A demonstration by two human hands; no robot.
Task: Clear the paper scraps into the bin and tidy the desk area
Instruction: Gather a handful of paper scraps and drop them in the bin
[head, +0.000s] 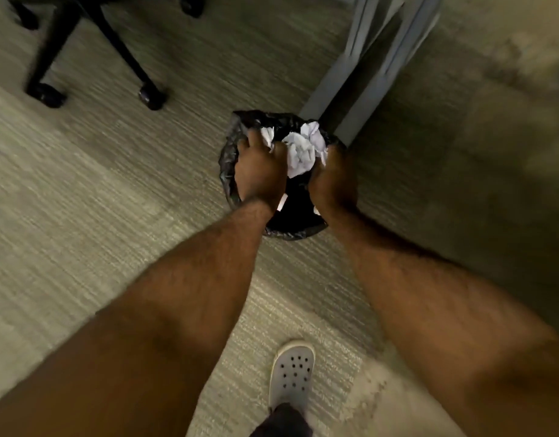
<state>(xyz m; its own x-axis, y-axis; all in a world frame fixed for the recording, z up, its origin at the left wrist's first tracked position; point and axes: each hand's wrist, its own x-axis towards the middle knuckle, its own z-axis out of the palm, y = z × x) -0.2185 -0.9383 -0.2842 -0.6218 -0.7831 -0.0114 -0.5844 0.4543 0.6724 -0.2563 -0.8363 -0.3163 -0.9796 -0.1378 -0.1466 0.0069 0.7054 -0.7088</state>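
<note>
A round bin with a black bag liner point(229, 171) stands on the carpet beside a grey desk leg. Both my hands are over its mouth. My left hand point(260, 167) grips a small crumpled white paper scrap point(268, 135) in its curled fingers. My right hand point(333, 181) holds the side of a larger wad of crumpled white paper point(303, 149), which sits between the two hands above the bin. Small white bits point(282, 201) show inside the dark bin below my wrists.
A grey desk leg point(363, 67) rises right behind the bin. A black office chair base with castors point(95, 48) stands at the upper left. My foot in a white perforated clog point(292, 373) is on the carpet below.
</note>
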